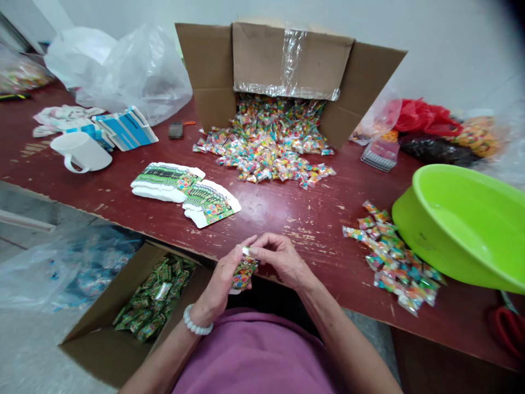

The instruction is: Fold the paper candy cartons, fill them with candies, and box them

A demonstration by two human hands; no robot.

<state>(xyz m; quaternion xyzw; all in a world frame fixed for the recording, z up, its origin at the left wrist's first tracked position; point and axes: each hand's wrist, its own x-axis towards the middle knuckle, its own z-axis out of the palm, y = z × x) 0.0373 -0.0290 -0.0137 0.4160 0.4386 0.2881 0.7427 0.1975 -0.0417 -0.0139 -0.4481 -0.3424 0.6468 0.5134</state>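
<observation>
At the table (356, 186) edge, L hand (221, 280) grips 1 green pkt (245, 272), R hand (286, 261) pinching its top; job looks part-done, w/ many finished-looking pkts (153, 301) in floor carton (109, 298), 2 flat stacks (166, 179) + loose sweets (273, 148) left.

Basin (422, 235) cropped at right; hands (223, 273) partly hide packet (243, 272).
</observation>
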